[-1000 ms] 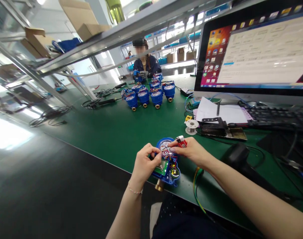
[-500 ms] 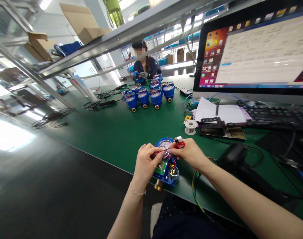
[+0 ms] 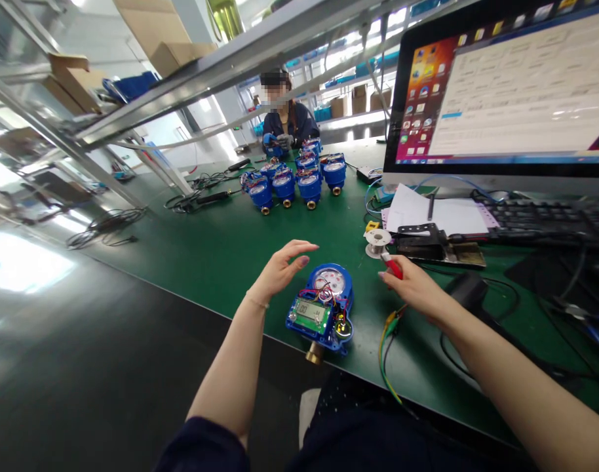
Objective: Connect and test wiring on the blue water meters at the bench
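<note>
Worktop (image 3: pixel 206 252), broad and green, runs from the person's body to the far side, its near edge slanting down to the right. At its right stands a monitor (image 3: pixel 506 98), a pale window open over a colourful desktop. Farther back sits a cluster of blue meters (image 3: pixel 309 187), close together, brass ends toward the near side. A black keyboard (image 3: pixel 555 221) lies below the monitor, with white papers (image 3: pixel 459 215) just to its left.

Close to the person, by the near edge and between the two hands, lies the open meter (image 3: pixel 331 307): round dial at the back, green board with a grey display (image 3: pixel 309 311) in front, coloured wires running loosely between them, and a brass fitting (image 3: pixel 314 353) at the worktop's edge. The left hand (image 3: pixel 283 267) hovers behind the meter and to its left, bare of anything, thumb and fingers parted. The right hand (image 3: pixel 411 283), apart from the meter on the other side, grips a lighter between thumb and fingers. Just beyond it stands a white spool (image 3: pixel 377 242). The lighter (image 3: pixel 393 267) is red, its pale end tipped toward the spool.
</note>
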Tool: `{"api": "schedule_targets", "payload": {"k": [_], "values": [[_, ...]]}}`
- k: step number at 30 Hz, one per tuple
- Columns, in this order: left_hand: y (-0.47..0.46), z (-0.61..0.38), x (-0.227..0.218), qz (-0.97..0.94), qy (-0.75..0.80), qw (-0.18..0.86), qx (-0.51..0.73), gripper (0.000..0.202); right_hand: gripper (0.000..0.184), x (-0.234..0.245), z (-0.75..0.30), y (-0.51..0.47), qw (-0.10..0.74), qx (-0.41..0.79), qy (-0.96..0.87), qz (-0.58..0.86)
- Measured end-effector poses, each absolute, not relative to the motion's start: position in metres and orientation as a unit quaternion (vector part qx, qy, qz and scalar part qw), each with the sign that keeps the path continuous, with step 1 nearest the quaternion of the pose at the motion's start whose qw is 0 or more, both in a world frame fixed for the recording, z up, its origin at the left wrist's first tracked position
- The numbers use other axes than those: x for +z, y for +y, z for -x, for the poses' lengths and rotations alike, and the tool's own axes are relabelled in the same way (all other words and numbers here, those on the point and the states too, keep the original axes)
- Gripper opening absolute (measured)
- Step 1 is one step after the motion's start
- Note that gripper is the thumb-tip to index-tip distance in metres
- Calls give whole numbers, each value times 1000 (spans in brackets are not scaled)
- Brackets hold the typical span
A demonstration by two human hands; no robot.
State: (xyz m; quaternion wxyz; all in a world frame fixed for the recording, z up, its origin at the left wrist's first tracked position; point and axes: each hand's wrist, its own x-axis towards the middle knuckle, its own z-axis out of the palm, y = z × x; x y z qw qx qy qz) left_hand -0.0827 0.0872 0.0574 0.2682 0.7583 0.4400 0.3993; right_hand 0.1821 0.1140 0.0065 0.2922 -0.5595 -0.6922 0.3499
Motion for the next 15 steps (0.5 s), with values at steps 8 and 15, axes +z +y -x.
{"api": "schedule_targets", "payload": {"k": [8, 15], "values": [[125, 51, 25, -690, 361, 551, 301, 33, 51, -19, -193, 107, 310, 211, -698, 610], [87, 49, 7, -518, 539, 453, 486, 30, 37, 1, -185, 22, 331, 281, -773, 463]]}}
